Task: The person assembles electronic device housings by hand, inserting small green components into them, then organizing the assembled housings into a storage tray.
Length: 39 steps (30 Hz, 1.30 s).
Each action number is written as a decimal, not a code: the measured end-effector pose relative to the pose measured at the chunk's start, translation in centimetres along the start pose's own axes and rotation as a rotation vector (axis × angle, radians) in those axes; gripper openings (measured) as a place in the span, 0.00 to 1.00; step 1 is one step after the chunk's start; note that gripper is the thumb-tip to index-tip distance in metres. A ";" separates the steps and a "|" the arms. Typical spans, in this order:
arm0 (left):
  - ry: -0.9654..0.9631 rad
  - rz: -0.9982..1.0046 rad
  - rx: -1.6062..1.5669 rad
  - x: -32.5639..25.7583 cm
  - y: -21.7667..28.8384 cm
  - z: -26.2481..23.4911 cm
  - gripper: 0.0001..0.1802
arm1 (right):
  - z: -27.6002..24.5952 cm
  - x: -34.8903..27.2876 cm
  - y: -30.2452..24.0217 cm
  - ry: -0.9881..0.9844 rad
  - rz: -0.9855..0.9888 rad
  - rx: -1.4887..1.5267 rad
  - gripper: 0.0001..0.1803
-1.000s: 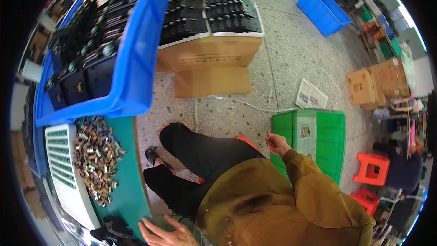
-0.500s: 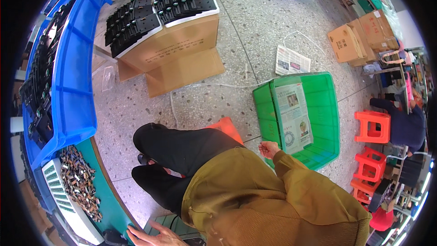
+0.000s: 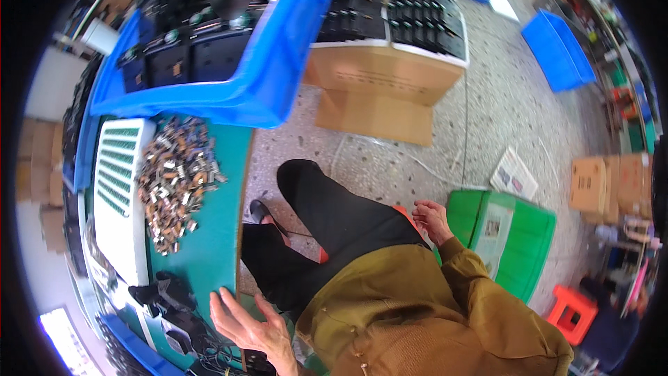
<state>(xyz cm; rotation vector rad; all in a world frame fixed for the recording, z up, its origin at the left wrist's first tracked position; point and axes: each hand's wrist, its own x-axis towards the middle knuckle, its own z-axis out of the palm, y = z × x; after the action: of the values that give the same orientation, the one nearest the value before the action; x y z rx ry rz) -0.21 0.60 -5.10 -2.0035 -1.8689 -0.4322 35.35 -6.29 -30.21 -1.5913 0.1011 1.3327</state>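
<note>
My left hand (image 3: 252,327) is at the edge of the green tabletop (image 3: 224,237), fingers spread, holding nothing. Close beside it on the table lie black parts (image 3: 170,299) and some dark cables (image 3: 212,351). Farther along is a heap of small brown and silver metal pieces (image 3: 177,177), next to a white slotted tray (image 3: 120,195). Out to my right side, my right hand (image 3: 431,221) hangs loosely bent with its fingers apart and nothing visible in it. It is nearest to a green plastic crate (image 3: 456,216) on the floor, lined partly with newspaper (image 3: 492,233).
A blue crate (image 3: 271,101) of black parts stands at the table's far end. Beyond it, a cardboard box (image 3: 390,73) carries rows of black parts (image 3: 424,17). Another blue crate (image 3: 557,49), cartons (image 3: 591,184) and a red stool (image 3: 572,315) stand on the right.
My view has turned left toward the table, bringing the metal heap and blue crate nearer the middle. My left hand has come further into view at the table edge. My right hand's fingers have loosened.
</note>
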 end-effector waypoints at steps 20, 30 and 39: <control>0.247 -1.002 -0.249 -8.5 1.4 -8.1 0.07 | 23.9 5.5 -10.6 -0.830 -0.388 -1.015 0.09; 0.724 -2.076 -0.185 -29.5 7.0 -2.7 0.12 | 27.5 7.5 -10.7 -0.828 -0.501 -1.204 0.06; -0.116 -2.225 -0.412 -42.3 11.8 11.8 0.45 | 27.8 7.0 -10.2 -0.863 -0.529 -1.188 0.07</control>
<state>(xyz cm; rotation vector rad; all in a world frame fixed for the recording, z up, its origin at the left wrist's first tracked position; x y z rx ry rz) 8.08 -32.02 -35.71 0.9122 -3.2564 -1.1039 25.29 22.08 -25.79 -1.5344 -1.7792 1.5786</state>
